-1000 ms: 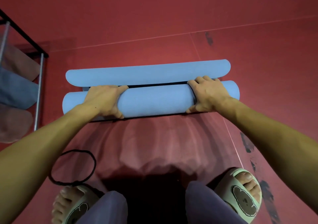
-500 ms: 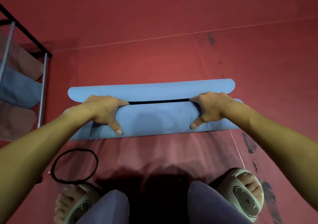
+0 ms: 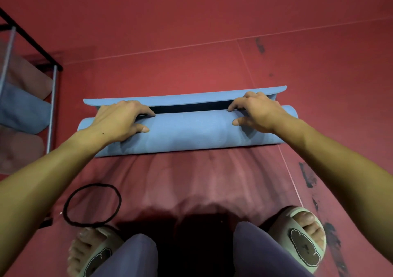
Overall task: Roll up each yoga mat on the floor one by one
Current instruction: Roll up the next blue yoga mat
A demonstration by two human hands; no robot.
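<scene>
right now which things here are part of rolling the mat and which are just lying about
Part of the job:
blue yoga mat, nearly all rolled
left hand, curled over the roll
right hand, curled over the roll

Just lying about:
black ring on the floor
rack with rolled mats, at left

Exercise studio: red floor, mat rack.

Two bare forearms reach forward and slightly inward. The left hand and right hand lie palm down, well apart, fingers curled over the top, thumbs pointing toward each other.
</scene>
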